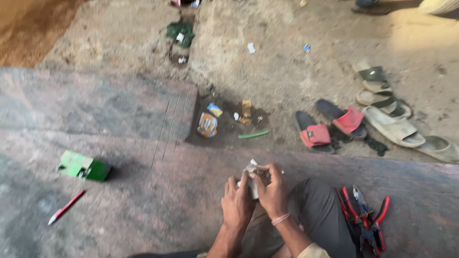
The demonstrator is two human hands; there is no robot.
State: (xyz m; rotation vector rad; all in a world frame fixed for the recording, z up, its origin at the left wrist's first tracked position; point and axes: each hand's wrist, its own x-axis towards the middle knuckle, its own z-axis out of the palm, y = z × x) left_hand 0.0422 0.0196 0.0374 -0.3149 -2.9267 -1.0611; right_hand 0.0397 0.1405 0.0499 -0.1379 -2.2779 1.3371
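Your hands meet low in the middle of the view, just above your knee: your left hand (237, 203) and your right hand (272, 191) are pressed together around a small white object (252, 177), fingers curled over it so that only its pale, angular upper edge shows; its exact shape is too blurred to tell. You sit on a smooth grey stone slab (119, 191). Beside your right leg lie red-handled pliers (366, 215). Well off to your left rest a green box (83, 166) and a red pen (66, 207). Beyond the slab, rough dusty ground (287, 62) carries scattered sandals (382, 114) and a litter-filled hollow (227, 119).
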